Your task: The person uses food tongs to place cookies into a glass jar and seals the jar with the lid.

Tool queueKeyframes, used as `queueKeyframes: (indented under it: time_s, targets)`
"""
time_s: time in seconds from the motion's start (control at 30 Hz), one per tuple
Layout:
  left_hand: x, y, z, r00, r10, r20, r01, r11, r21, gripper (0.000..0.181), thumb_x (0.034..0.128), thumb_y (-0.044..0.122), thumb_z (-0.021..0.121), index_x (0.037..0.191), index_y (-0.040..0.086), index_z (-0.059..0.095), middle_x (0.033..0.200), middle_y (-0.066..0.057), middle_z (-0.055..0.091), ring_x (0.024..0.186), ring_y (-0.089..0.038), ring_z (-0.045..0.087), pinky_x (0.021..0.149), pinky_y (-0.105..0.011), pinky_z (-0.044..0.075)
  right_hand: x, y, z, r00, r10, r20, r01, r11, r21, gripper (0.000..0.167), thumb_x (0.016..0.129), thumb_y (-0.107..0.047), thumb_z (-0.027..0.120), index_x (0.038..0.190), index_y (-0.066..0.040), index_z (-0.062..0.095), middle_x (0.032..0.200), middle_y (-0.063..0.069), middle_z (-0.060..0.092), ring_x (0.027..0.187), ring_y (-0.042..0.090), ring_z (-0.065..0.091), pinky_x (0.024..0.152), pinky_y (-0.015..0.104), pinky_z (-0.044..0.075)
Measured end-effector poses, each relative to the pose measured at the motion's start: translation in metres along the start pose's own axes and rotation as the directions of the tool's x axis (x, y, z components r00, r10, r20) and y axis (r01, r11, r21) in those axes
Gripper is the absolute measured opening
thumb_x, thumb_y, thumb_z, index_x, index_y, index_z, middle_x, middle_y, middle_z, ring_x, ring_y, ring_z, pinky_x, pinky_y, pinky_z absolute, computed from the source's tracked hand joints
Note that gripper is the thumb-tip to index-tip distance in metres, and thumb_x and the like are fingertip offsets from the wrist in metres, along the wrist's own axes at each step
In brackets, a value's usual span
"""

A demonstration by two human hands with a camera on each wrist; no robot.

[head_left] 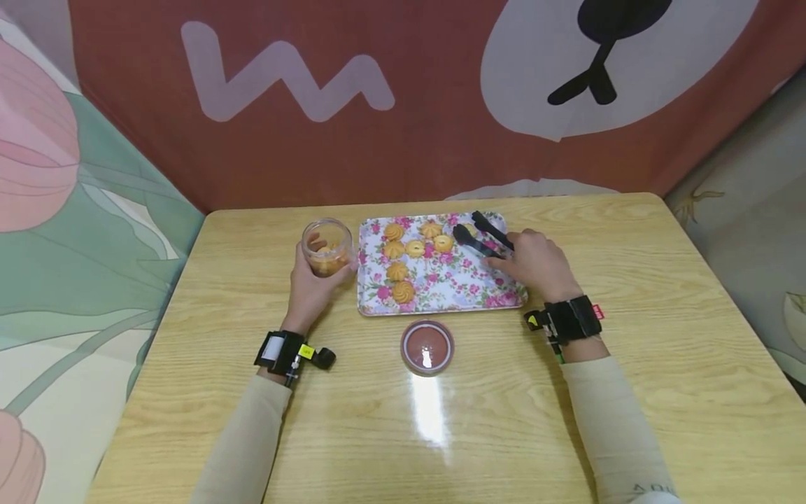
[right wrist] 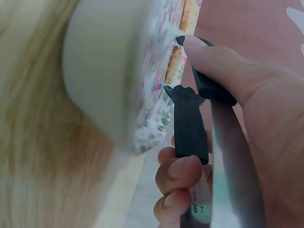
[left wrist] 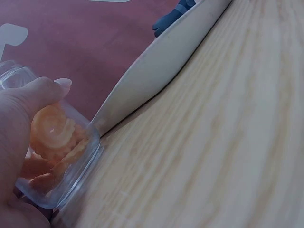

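Observation:
My left hand [head_left: 315, 290] grips a clear plastic jar [head_left: 327, 241] with cookies inside; it stands just left of the tray. In the left wrist view the thumb lies across the jar [left wrist: 71, 166], and piped cookies [left wrist: 52, 128] show through its wall. With my right hand [head_left: 540, 266] I hold tongs [head_left: 481, 241] with black tips and a metal body. Their tips are spread apart over the tray's upper right, on either side of a cookie [head_left: 471, 229]. Several other cookies [head_left: 403, 292] lie on the flowered tray [head_left: 453, 294], in a column at left and a row toward the back.
A round reddish-brown lid [head_left: 427, 348] lies on the wooden table [head_left: 352, 420] in front of the tray. Behind the table's far edge hangs a reddish-brown cloth [head_left: 428, 154] with a printed pattern. Black straps with small cameras circle both wrists.

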State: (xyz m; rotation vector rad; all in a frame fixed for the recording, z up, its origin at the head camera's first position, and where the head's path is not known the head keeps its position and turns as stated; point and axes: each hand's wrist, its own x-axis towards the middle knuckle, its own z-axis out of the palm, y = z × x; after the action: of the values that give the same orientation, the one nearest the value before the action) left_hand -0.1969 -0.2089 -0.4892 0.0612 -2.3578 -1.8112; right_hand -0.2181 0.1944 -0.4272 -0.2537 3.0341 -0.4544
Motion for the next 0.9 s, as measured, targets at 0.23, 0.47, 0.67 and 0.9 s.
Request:
queueKeyframes:
  time_s: [0.23,0.47,0.67,0.9]
  targets:
    - [0.0002,-0.0035,-0.0004,1.000,0.008,0.001,-0.008,1.000,0.008,0.096,0.0823,0.027,0.092,0.158,0.015,0.034,0.155,-0.014,0.049,0.146,-0.030,0.047,0.127,-0.048,0.035,0.0004,0.0021,0.0062,1.000,-0.015,-0.011,0.015,0.999,0.051,0.072,0.094,-0.044,0.078,0.140,0.009,0.061,0.113,0.028,0.067,0.074,0.027,0.057,0.067,0.040,0.049]
    - [-0.0034,-0.0029,-0.0009,1.000,0.004,0.005,-0.004,1.000,0.009,0.096,0.0826,0.026,0.091,0.158,0.015,0.034,0.155,-0.015,0.049,0.147,-0.031,0.046,0.128,-0.049,0.034,-0.0003,0.0033,0.0085,0.997,-0.070,-0.031,0.070,0.998,0.009,0.063,0.096,-0.043,0.076,0.134,0.006,0.066,0.105,0.024,0.063,0.068,0.025,0.055,0.056,0.034,0.042]
    - [-0.0018,-0.0032,0.0012,1.000,-0.003,0.010,0.003,1.000,0.007,0.096,0.0833,0.027,0.091,0.159,0.016,0.032,0.156,-0.015,0.048,0.147,-0.030,0.046,0.127,-0.050,0.034,-0.0007,0.0038,0.0071,0.994,-0.091,-0.066,0.089,0.995,-0.033,0.057,0.096,-0.043,0.077,0.126,0.006,0.069,0.097,0.021,0.062,0.066,0.024,0.055,0.053,0.033,0.041]
    - [-0.0005,-0.0015,-0.0006,1.000,0.010,0.005,-0.010,1.000,0.009,0.096,0.0829,0.027,0.091,0.159,0.016,0.033,0.155,-0.014,0.049,0.146,-0.030,0.047,0.127,-0.049,0.035,0.0021,0.0035,0.0066,0.990,-0.116,-0.082,0.111,0.992,-0.065,0.054,0.096,-0.043,0.076,0.119,0.005,0.070,0.095,0.020,0.062,0.062,0.024,0.055,0.052,0.033,0.041]
